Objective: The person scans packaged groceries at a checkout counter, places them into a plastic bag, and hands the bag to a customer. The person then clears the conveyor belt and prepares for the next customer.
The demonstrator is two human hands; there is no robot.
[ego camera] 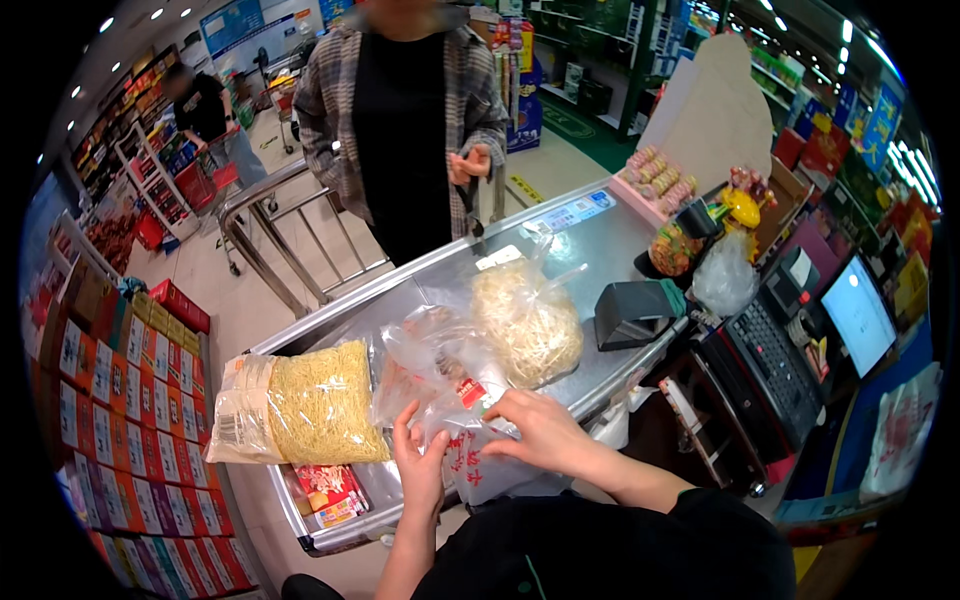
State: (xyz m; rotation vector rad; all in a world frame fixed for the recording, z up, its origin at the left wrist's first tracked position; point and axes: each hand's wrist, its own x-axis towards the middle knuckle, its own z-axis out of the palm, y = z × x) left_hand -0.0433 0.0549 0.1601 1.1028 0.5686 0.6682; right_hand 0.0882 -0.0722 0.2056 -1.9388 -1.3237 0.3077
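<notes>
A translucent plastic shopping bag with red writing (469, 465) is spread between my hands at the near edge of the metal checkout counter (585, 247). My left hand (420, 461) touches its left side, thumb and fingers apart. On the right side, my right hand (540, 431) curves over the film; whether either hand pinches it is unclear. Just beyond lies a clear bag of goods (427, 352) with a red label, its contents partly hidden. A large packet of yellow dried noodles (326, 405) lies to the left. Behind my right hand sits a knotted bag of pale noodle-like strands (529, 322).
A red packet (330, 491) lies in the counter's left end. Right of the bags stand a dark scanner-like device (634, 315), a keyboard (776, 352) and a lit screen (859, 315). A person (409, 112) stands across the counter beside a metal rail (262, 202). Stacked cartons (135, 420) line the left.
</notes>
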